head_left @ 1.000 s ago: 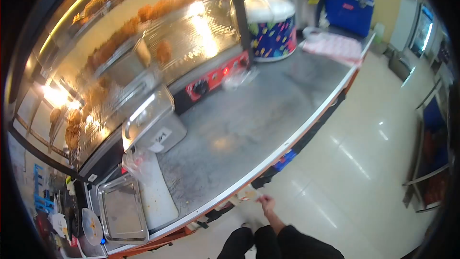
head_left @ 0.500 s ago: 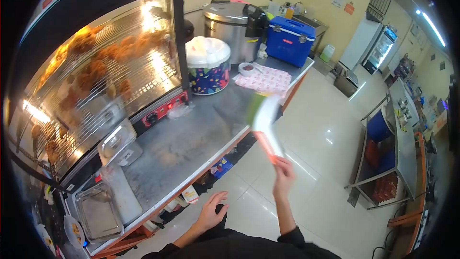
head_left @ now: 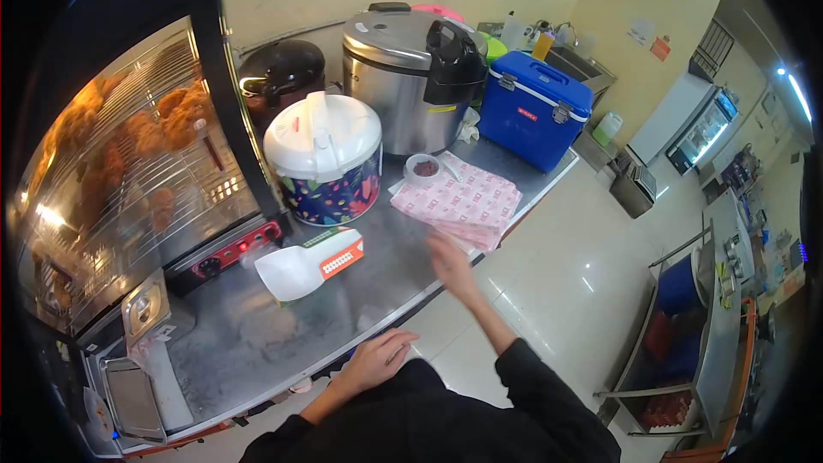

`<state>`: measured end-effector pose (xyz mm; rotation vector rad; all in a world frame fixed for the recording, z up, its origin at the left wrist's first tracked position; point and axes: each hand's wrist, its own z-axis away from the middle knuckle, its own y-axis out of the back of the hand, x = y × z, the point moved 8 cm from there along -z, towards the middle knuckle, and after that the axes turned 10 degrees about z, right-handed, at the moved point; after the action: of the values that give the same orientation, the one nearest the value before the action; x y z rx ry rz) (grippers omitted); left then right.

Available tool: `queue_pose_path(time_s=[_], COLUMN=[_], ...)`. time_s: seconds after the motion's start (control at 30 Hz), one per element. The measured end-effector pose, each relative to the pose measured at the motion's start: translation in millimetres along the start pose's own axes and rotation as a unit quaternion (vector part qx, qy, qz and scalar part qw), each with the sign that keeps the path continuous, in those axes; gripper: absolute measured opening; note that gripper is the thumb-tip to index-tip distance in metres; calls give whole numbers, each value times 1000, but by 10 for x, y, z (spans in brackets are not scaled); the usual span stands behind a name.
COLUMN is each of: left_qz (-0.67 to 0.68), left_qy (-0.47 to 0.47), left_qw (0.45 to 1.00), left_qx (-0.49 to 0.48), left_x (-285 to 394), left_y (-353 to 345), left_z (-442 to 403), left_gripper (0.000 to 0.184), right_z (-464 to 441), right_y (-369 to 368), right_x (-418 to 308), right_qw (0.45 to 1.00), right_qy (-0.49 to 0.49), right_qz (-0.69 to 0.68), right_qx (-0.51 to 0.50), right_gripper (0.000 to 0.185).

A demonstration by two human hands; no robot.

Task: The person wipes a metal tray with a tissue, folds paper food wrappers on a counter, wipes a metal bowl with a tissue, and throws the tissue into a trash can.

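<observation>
My right hand (head_left: pixel 450 267), a little blurred, is at the counter's front edge beside a stack of pink-printed paper sheets (head_left: pixel 463 197). Its fingers reach forward with nothing visible in them; whether they touch the paper I cannot tell. Low in front of my body, my left hand (head_left: pixel 377 360) is empty, its fingers loosely stretched. A white paper food carton (head_left: pixel 291 273) with orange and green panels lies on the metal counter (head_left: pixel 334 313), left of my right hand. On the sheets sits a small white bowl (head_left: pixel 422 170) of dark contents, with a spoon (head_left: pixel 451 168) beside it.
A glass warming cabinet (head_left: pixel 129 163) of fried pieces stands left. Behind the sheets are a flowered rice cooker (head_left: pixel 330 197), a large steel cooker (head_left: pixel 386 77) and a blue cooler (head_left: pixel 536 111). Steel pans (head_left: pixel 137 399) lie at lower left. Tiled floor (head_left: pixel 557 291) runs along the right.
My right hand has let go of the carton, which now lies on the counter, and has moved toward the pink paper. The view has shifted nearer the cookers. My left hand stays low.
</observation>
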<state>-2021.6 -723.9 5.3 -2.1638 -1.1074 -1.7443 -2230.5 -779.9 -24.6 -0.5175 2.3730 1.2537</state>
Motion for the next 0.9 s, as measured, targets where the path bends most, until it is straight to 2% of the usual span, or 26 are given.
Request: queue_pose_path(time_s=[0.03,0.13,0.2,0.33,0.37,0.47,0.6,0.67,0.77,0.87,0.9], left_qz=[-1,14,-10,-107,-106,-217,-205,-211,-238,-176,-180], left_qy=[7,15,-4,81,97,149,154,133,161,219,212], left_qw=[1000,1000,999,985,982,962,962,962,953,953,952], left_qx=[-8,-2,43,106,120,67,89,112,98,116,128], left_x=[-57,-337,-558,-1143,-1226,-1221,-1304,-1201,-1229,-1281,-1238], left_y=[-70,-326,-469,-698,-744,-861,-952,-949,-985,-992,-975], left_z=[-207,-830,-1276,-1934,-2013,-2173,-2242,-2276,-2288,-2257,-2272], left_gripper=[19,18,15,18,18,21,26,31,32,29,27], right_z=[0,-56,-170,-218,-240,-285,-380,-415,-471,-450,-449], right_y=[41,165,333,369,385,387,398,416,446,411,395], right_x=[518,1263,1097,1119,1130,1241,1358,1375,1399,1479,1511], right_qw=[999,980,966,938,938,928,934,940,950,952,951], right_qy=[-39,66,88,147,165,225,229,223,211,191,185], right_qz=[16,165,186,192,180,138,48,10,-25,-44,-47], right_qx=[-32,-91,-154,-248,-244,-264,-270,-258,-231,-236,-242], right_gripper=[35,32,32,36,34,28,10,10,10,13,14])
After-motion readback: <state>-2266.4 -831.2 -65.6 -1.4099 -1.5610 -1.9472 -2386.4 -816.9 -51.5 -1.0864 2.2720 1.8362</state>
